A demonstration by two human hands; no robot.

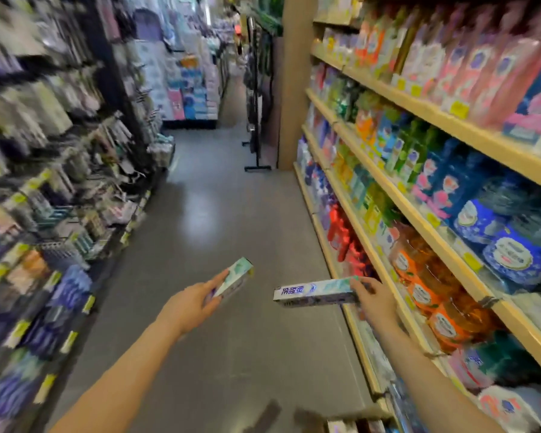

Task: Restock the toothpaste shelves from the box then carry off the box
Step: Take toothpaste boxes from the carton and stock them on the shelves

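Note:
My left hand (pixel 191 303) grips a white-and-green toothpaste carton (pixel 234 280) that points away from me over the aisle floor. A second toothpaste carton (pixel 314 292), white with blue lettering, lies crosswise in my right hand (pixel 377 300), which holds its right end. That hand is close to the front of the wooden shelves (pixel 425 232) on the right. The open cardboard box (pixel 353 421) shows only partly at the bottom edge, on the floor beside the shelves. The whole view is blurred by motion.
Right shelves hold coloured bottles and refill pouches (pixel 444 310). On the left, a rack of hanging small goods (pixel 53 195) lines the aisle. Grey floor (pixel 219 220) runs ahead to a black stand (pixel 256 142) and a wooden pillar (pixel 294 89).

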